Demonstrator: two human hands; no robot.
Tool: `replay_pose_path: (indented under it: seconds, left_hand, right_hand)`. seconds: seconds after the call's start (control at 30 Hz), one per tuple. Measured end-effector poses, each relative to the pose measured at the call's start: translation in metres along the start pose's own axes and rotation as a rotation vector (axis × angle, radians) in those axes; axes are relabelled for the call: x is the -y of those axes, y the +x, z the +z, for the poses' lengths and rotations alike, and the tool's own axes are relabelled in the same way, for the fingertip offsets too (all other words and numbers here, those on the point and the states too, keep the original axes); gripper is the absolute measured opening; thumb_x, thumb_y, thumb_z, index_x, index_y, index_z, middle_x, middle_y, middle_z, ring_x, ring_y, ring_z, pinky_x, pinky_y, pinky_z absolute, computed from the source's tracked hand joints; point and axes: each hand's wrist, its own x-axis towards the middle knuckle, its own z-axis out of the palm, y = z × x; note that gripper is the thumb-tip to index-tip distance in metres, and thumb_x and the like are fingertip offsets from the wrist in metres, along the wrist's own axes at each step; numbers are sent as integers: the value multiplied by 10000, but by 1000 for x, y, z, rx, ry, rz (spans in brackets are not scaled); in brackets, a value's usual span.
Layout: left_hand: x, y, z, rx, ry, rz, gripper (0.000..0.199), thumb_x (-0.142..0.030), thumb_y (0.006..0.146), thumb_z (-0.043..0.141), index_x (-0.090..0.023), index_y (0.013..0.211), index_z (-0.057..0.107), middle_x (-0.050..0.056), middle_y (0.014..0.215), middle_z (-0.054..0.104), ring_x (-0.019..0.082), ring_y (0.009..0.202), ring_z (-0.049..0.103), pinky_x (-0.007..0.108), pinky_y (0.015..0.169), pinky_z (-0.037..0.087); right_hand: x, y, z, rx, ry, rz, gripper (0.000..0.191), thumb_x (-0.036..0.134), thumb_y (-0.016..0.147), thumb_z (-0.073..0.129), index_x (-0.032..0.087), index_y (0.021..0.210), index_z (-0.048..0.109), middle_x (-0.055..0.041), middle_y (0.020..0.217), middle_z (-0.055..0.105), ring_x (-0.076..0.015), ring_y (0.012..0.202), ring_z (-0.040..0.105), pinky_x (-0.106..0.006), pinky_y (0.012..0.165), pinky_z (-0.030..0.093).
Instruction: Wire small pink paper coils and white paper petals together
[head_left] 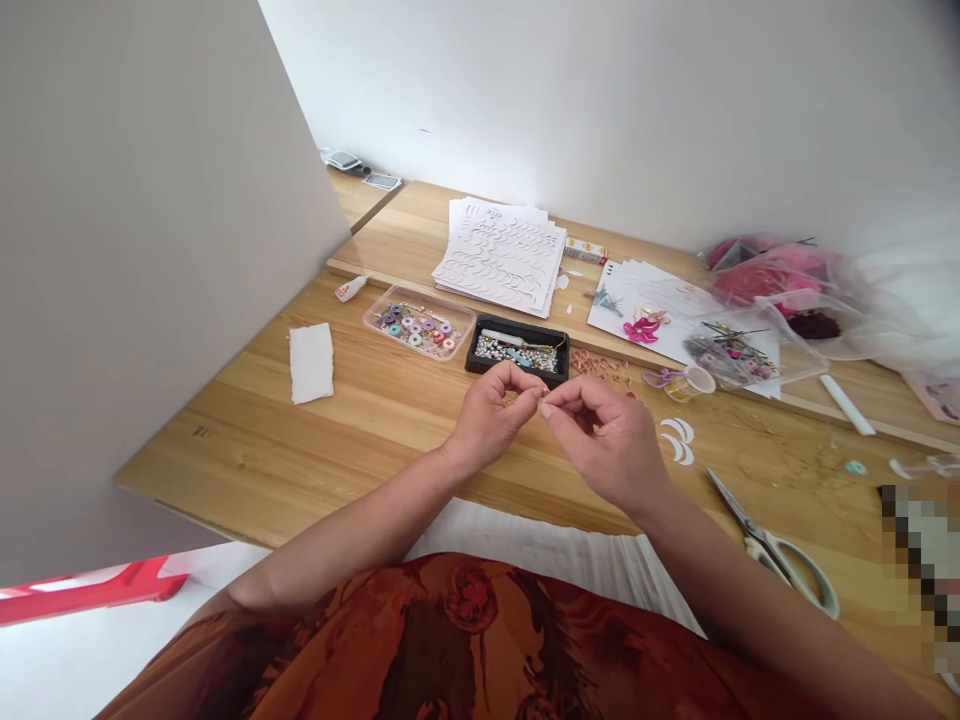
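Observation:
My left hand [496,405] and my right hand [606,432] meet fingertip to fingertip above the table, both closed in a pinch. Whatever sits between their fingertips is too small to name. Just beyond them is a black tray [480,372] of silvery beads, with a white pen-like tool [501,338] lying in it. Small pinkish-copper pieces [600,368] are scattered behind my right hand. To its right lie white paper crescents [678,442] and open scissors [750,525] with pale handles.
Left of the black tray are a clear box [367,318] of coloured spools and a white cloth [310,362]. Behind stand stacked cut-out sheets [501,255]. To the right are a magenta flower [642,330], a tape roll [690,383] and plastic bags [795,275]. A grey partition [150,250] borders the left.

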Motion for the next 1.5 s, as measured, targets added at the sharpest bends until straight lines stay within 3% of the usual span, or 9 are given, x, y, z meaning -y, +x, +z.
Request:
replay_pose_path:
  seconds: [0.17,0.4,0.57,0.77,0.9,1.03,1.2,1.37,1.5]
  left_hand:
    - [-4,-2,0,81,16,31,187,-317,838,724,-183,768,613,18,801,680,151,787,606,297,814,466]
    - [-6,-2,-1,152,-169,-40,220,-349,842,748,-169,789,634,61,904,720,170,900,647,319,878,471]
    - [-2,0,-1,136,-234,-69,250,-376,820,772,-168,787,638,52,905,720,159,888,640,318,873,468]
    - [2,4,0,43,-236,-52,261,-373,776,796,-172,743,632,29,893,690,145,865,619,314,884,474]
    - [3,3,1,-35,-216,-85,230,-345,774,774,-176,759,619,30,879,700,149,850,625,320,880,483]
    - [3,1,2,-62,-126,-58,174,-299,801,732,-176,785,610,43,899,698,163,878,638,329,890,485]
    - [3,0,0,-13,55,35,108,-261,838,691,-182,805,625,44,884,700,168,861,638,319,859,485]
    - [-3,-2,-2,99,87,100,137,-287,875,684,-180,812,625,37,865,702,161,837,631,301,842,483]
    - [-4,-3,-3,177,30,98,143,-299,908,673,-171,848,647,51,925,705,169,914,642,315,912,472]
  right_hand:
    - [6,24,-15,28,19,33,100,276,825,689,207,753,677,8,646,622,-112,546,479,-266,509,368]
    - [-11,44,-18,62,274,152,174,331,742,764,187,720,669,21,637,605,-85,530,443,-246,488,330]
    - [-30,40,-11,96,534,367,291,408,657,850,196,703,656,55,544,529,-68,447,366,-239,430,248]
    - [-39,18,8,95,662,510,337,434,644,865,197,670,627,50,541,539,-71,435,392,-233,424,257]
    - [-32,2,16,66,501,403,277,407,732,800,203,671,622,40,546,546,-88,458,404,-252,450,290]
    - [-19,-9,13,33,150,148,176,323,849,694,211,724,641,20,609,575,-115,533,459,-271,509,345]
    - [0,-8,2,26,-210,-170,100,210,888,617,224,800,663,10,652,616,-122,556,484,-287,561,370]
    - [9,11,-16,37,-134,-99,101,228,880,634,213,783,655,16,636,604,-108,522,454,-270,497,337]
    - [0,31,-26,22,-15,-56,106,260,861,657,199,773,655,9,676,616,-109,566,489,-261,520,372]
